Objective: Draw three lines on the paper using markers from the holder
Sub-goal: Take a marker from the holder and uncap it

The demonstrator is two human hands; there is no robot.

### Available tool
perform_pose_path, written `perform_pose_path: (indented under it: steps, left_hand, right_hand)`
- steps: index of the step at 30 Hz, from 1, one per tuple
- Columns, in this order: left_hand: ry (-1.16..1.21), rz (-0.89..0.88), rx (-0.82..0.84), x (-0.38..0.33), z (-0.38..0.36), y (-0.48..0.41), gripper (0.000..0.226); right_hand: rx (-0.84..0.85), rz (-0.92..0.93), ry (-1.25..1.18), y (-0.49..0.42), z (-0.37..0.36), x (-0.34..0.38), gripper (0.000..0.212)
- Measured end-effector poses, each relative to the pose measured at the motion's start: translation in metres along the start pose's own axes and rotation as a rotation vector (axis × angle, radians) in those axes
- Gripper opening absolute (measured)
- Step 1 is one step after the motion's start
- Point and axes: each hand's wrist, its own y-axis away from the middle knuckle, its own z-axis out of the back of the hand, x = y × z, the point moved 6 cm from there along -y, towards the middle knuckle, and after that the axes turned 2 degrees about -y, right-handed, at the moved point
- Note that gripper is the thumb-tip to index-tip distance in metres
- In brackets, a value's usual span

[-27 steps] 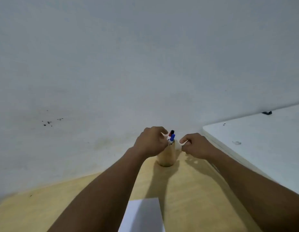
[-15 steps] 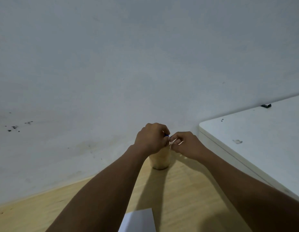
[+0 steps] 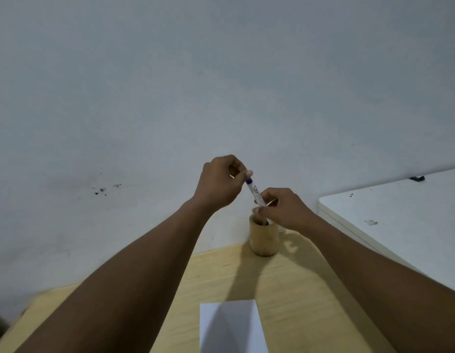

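A white marker with a blue end (image 3: 255, 192) is tilted above the wooden holder (image 3: 263, 239), its lower tip just inside the rim. My left hand (image 3: 220, 183) pinches the marker's blue top end. My right hand (image 3: 285, 211) is closed around the marker's lower part, right over the holder's mouth. The rest of the holder's contents is hidden behind my right hand. A white sheet of paper (image 3: 232, 327) lies on the wooden table at the bottom centre, between my forearms.
The light wooden table (image 3: 221, 276) meets a grey wall (image 3: 221, 85) just behind the holder. A white table (image 3: 399, 225) stands higher at the right, close to my right forearm.
My left hand has risen from the holder, pulling the blue-ended marker up and out. My right hand has shifted onto the marker's lower part. The red marker is no longer visible.
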Motion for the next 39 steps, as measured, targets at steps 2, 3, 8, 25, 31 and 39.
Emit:
perform_pose_path:
  steps: [2, 3, 8, 25, 31, 39]
  left_hand:
    - [0.091, 0.065, -0.025, 0.002, 0.028, 0.014, 0.019]
    - [0.148, 0.111, -0.031, 0.007, 0.043, 0.025, 0.020]
    - [0.510, 0.406, 0.018, 0.061, 0.083, 0.095, 0.018]
    - [0.923, 0.775, -0.147, 0.160, 0.057, 0.220, 0.029]
    - [0.009, 0.529, 0.082, 0.193, 0.065, 0.239, 0.015]
    - [-0.278, 0.443, 0.216, 0.185, 0.020, 0.257, 0.011]
  right_hand:
    - [0.067, 0.006, -0.121, 0.012, -0.008, 0.026, 0.018]
    - [0.118, 0.010, -0.183, 0.020, -0.014, 0.040, 0.020]
    - [0.290, -0.025, -0.465, 0.055, -0.036, 0.079, 0.022]
    - [0.370, -0.224, -0.790, 0.097, -0.151, 0.049, 0.008]
    - [0.317, -0.256, -0.619, 0.088, -0.121, 0.007, 0.017]
    - [0.185, -0.326, -0.580, 0.121, -0.161, -0.037, 0.006]
